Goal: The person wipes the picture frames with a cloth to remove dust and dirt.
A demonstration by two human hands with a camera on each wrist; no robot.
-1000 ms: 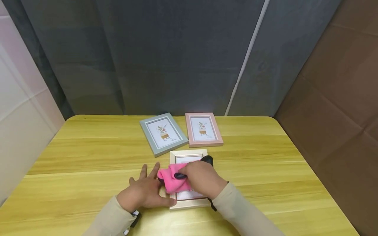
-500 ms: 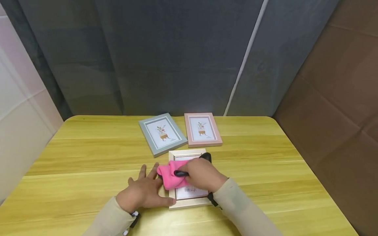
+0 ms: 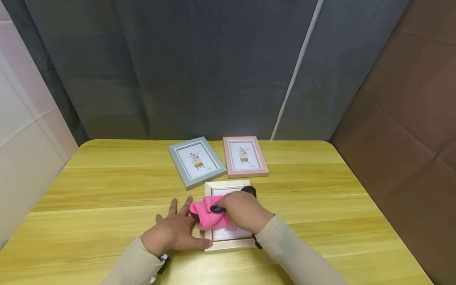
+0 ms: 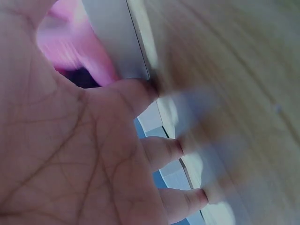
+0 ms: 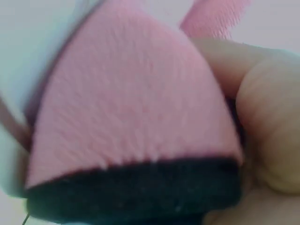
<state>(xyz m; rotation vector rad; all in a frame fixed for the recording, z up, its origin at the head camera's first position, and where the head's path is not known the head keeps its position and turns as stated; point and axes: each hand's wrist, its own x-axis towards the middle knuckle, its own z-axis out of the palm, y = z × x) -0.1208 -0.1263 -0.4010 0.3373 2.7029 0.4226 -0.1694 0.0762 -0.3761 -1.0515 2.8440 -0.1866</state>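
A cream picture frame (image 3: pixel 228 247) lies flat near the front of the table, its print partly covered. My right hand (image 3: pixel 247 211) grips a bunched pink cloth (image 3: pixel 210 215) with black edging against the frame's face. In the right wrist view the cloth (image 5: pixel 136 93) fills most of the picture, the hand's fingers at its right side. My left hand (image 3: pixel 174 231) rests at the frame's left side with fingers spread, its thumb on the lower left corner. The left wrist view shows the palm (image 4: pixel 84 154), with pink cloth beyond it.
Behind the cream frame lie a grey-blue picture frame (image 3: pixel 188 185), turned at an angle, and a pink picture frame (image 3: pixel 247 173). Both sit on the wood-grain table (image 3: pixel 313 190). A dark grey curtain (image 3: pixel 213 71) hangs beyond the back edge.
The right hand and cloth have shifted slightly up over the cream frame's print compared with a second ago, uncovering more of the lettering. The left hand stays in place.
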